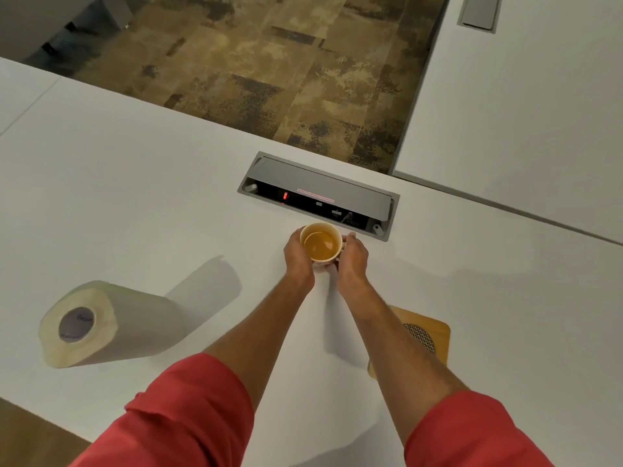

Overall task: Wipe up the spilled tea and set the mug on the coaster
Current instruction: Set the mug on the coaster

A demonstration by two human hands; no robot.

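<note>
Both hands, left (298, 256) and right (352, 256), close a two-sided grip on the mug (321, 243), upright just before the bench's power box (318, 196). It is nearly full; a jolt toward the coaster (435, 326), nearer the person, could slop tea. Its handle seemingly points right.

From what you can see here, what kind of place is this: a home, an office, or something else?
Probably an office or meeting room. The long white table has a built-in power and data box with a flip lid, a second identical box sits in the neighbouring table, and the floor is patterned commercial carpet.
</note>
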